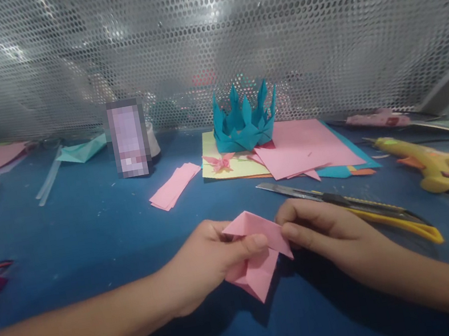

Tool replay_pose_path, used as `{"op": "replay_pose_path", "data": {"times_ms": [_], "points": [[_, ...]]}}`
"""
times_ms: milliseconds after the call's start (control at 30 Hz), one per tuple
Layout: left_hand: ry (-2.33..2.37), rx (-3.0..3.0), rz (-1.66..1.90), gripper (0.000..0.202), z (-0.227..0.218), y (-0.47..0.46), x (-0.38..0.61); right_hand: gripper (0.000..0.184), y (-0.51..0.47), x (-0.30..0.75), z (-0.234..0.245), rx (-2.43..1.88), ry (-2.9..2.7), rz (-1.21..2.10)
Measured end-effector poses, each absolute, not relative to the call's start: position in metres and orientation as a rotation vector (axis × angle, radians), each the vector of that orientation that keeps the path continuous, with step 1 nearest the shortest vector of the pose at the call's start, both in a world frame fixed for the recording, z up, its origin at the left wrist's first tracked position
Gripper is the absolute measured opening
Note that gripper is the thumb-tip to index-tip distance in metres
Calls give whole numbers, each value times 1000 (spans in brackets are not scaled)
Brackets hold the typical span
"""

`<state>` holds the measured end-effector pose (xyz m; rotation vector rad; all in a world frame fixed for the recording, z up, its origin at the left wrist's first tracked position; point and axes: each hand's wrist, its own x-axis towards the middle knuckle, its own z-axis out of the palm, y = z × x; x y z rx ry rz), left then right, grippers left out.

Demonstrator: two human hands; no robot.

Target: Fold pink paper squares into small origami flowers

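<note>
A folded piece of pink origami paper (263, 283) is held just above the blue table, with pointed corners at its top, right and bottom. My left hand (209, 257) is closed on its left side, the thumb lying flat across the front and the other fingers hidden behind. At the right corner my right hand (317, 230) pinches the paper's edge between thumb and index finger. Behind the right hand lie a cutter knife (293, 191) with its blade out and a yellow-handled tool (418, 230), partly covered by the hand.
A teal paper crown (246, 129) stands on pink sheets (307, 144) and a yellow sheet (213, 173). Pink strips (175, 186) lie left of them. A yellow glue gun (427, 161) with a cord sits right. A blurred phone (130, 141) stands near the perforated metal panel (168, 44).
</note>
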<state>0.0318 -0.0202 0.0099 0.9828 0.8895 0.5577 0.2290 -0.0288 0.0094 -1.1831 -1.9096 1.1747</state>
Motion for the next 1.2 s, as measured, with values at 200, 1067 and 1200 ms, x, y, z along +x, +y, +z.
{"op": "replay_pose_path", "data": {"times_ms": [200, 1067, 1200], "points": [[907, 978, 558, 23, 12, -20, 31, 28, -31, 229, 9, -1167, -1900, 1263], [935, 1054, 669, 21, 10, -16, 30, 30, -35, 229, 13, -1182, -1775, 1456], [909, 1051, 681, 18, 7, -15, 30, 31, -34, 228, 14, -1160, -1713, 1527]]}}
